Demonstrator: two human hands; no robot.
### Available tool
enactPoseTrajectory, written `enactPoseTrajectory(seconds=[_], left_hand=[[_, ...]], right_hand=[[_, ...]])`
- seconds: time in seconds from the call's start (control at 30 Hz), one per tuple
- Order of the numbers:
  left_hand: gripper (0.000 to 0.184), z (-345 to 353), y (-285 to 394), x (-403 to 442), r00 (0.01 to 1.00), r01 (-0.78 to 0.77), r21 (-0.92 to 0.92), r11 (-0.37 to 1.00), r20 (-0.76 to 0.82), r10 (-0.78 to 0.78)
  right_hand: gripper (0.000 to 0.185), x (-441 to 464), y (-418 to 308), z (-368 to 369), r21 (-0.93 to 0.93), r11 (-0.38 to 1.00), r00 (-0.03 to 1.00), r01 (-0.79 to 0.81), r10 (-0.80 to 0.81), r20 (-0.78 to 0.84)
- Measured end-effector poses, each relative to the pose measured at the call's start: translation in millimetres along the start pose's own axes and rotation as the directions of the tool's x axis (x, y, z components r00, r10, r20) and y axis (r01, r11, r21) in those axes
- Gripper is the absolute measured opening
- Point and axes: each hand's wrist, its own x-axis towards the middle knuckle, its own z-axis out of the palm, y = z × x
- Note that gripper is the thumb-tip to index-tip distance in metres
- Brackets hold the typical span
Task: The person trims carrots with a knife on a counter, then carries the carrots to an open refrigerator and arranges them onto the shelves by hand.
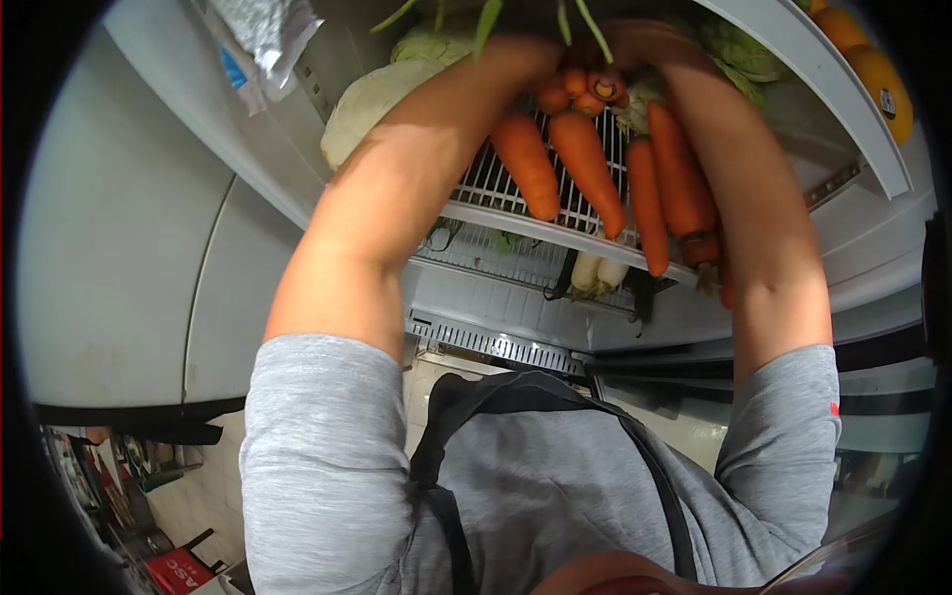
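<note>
Both my arms reach up into a refrigerated shelf at the top of the view. My left hand (531, 58) is blurred and dim at the top centre, with its fingers hidden. Close beside it, my right hand (640, 42) is also blurred, its fingers not readable. Just below the hands lies a bunch of small carrots (577, 89). Large carrots (587, 164) rest on the white wire shelf (506, 183), and more carrots (679, 178) lie next to my right forearm. Green stems (488, 22) hang in front of the hands.
A pale cabbage (372, 104) sits left of my left forearm, and leafy greens (744, 55) are at the upper right. White radishes (597, 273) lie on the lower shelf. Yellow fruit (881, 89) is at the far right, a plastic bag (263, 40) at the upper left.
</note>
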Motion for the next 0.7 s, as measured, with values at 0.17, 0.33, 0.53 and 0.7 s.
enactPoseTrajectory(seconds=[0.17, 0.33, 0.53, 0.7], left_hand=[[0.035, -28, 59, -68, 0.983, 0.07, 0.162, 0.984, -0.18, -0.04], [0.019, -20, 113, -231, 0.779, -0.021, 0.07, 0.997, -0.624, 0.06], [0.036, 119, 143, -553, 0.772, 0.236, -0.234, 0.943, -0.545, -0.329], [0.058, 226, 242, -858, -0.231, 0.933, 0.358, 0.042, 0.682, -0.694]], right_hand=[[0.06, 12, -14, -4, 0.087, 0.996, 0.999, 0.034, -0.033, -0.011], [0.065, -24, -23, -14, 0.607, 0.753, 0.954, 0.254, -0.297, -0.031], [0.059, -186, -159, -37, 0.315, 0.789, 0.806, 0.528, -0.348, -0.479], [0.076, -302, -337, -9, 0.53, 0.016, 0.33, 0.848, -0.798, -0.504]])
